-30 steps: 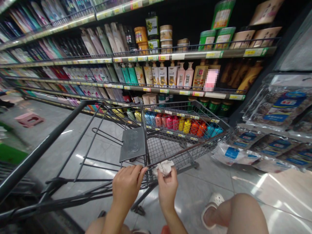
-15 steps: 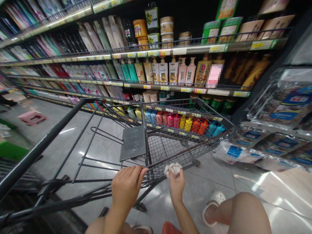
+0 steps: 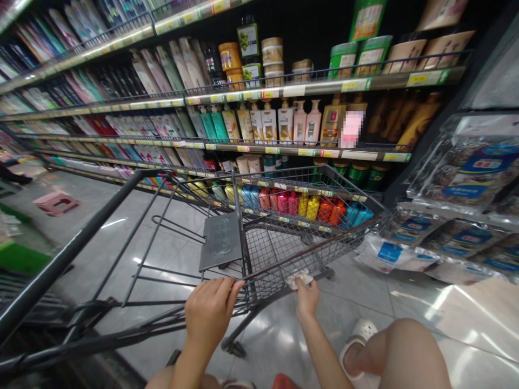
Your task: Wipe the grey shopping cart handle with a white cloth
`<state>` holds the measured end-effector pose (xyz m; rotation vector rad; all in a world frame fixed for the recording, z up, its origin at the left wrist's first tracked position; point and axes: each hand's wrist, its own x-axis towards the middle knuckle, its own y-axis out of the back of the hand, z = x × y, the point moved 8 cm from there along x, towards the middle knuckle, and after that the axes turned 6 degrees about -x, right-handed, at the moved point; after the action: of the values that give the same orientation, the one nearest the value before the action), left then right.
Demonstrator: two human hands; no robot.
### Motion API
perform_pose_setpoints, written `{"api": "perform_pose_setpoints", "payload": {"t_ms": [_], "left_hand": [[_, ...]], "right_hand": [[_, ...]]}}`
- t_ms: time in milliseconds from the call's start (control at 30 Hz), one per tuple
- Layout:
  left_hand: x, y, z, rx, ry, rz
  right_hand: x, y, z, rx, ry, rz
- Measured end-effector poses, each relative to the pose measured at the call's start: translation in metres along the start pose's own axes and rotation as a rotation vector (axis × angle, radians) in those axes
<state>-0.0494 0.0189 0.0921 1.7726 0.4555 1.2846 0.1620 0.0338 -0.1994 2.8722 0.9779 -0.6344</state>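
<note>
A grey metal shopping cart [image 3: 222, 241] stands sideways before me, its wire basket reaching off to the right. My left hand [image 3: 213, 308] is closed around the cart's near top rail, with the fingers curled over the bar. To the right, my right hand [image 3: 307, 296] pinches a crumpled whitish cloth or tissue [image 3: 299, 278]. That wad lies against the wire side of the basket, just below the rim. Part of it is hidden behind my fingers.
Shelves of shampoo bottles [image 3: 268, 124] and tubs run behind the cart. Shiny bagged goods [image 3: 478, 175] hang at the right. A pink stool [image 3: 55, 203] stands on the tiled floor at left. My knee and a white clog [image 3: 364, 330] are at lower right.
My right hand has moved a little to the right along the basket's side with the crumpled wad. My left hand keeps its hold on the rail.
</note>
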Motion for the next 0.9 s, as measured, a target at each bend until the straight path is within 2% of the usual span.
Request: {"api": "perform_pose_setpoints", "payload": {"t_ms": [300,500,567,667,900], "left_hand": [[-0.002,-0.002,-0.001,0.011,-0.011,-0.006],[-0.002,-0.003,-0.001,0.021,-0.007,-0.004],[-0.002,-0.003,-0.001,0.021,-0.011,-0.007],[-0.001,-0.002,0.0,0.025,-0.013,-0.008],[0.0,0.001,0.002,0.001,-0.009,0.029]], "right_hand": [[-0.013,-0.009,-0.023,0.176,-0.082,-0.059],[-0.031,-0.014,-0.045,0.304,-0.106,-0.274],[-0.036,-0.013,-0.052,0.349,-0.098,-0.308],[-0.04,-0.012,-0.062,0.381,-0.071,-0.285],[-0.052,-0.021,-0.088,0.295,0.003,-0.166]]}}
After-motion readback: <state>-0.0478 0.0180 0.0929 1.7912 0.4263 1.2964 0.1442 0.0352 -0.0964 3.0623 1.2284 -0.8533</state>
